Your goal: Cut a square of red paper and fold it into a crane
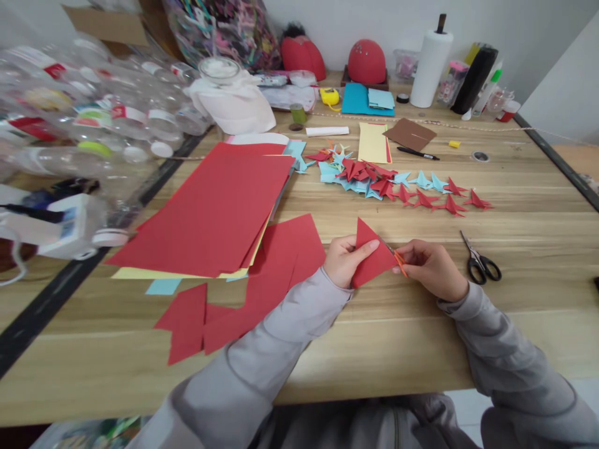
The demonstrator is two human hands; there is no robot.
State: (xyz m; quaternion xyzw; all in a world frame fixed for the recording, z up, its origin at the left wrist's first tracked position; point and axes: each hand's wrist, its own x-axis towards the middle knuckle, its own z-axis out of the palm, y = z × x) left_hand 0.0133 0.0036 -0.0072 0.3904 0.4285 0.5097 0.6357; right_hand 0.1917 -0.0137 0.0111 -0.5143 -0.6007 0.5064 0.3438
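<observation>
Between the thumb and fingers of my left hand (345,257) is a folded piece of red paper (369,259) with a pointed top, held above the table. My right hand (433,265) grips small orange-handled scissors (400,263), whose blades lie along the paper's right edge; whether they are open is too small to tell. Left of my hands lie red paper offcuts (276,280), partly under a stack of red sheets (219,206) with yellow and blue ones below. Beyond my hands are several folded red paper cranes (425,199) and light blue cranes (422,180).
Black-handled scissors (482,265) rest right of my right hand. A black pen (418,153), brown paper (410,134) and yellow paper strips (373,142) lie farther back. Plastic bottles (126,118) crowd the left side. A white paper roll (430,68) stands at the back right.
</observation>
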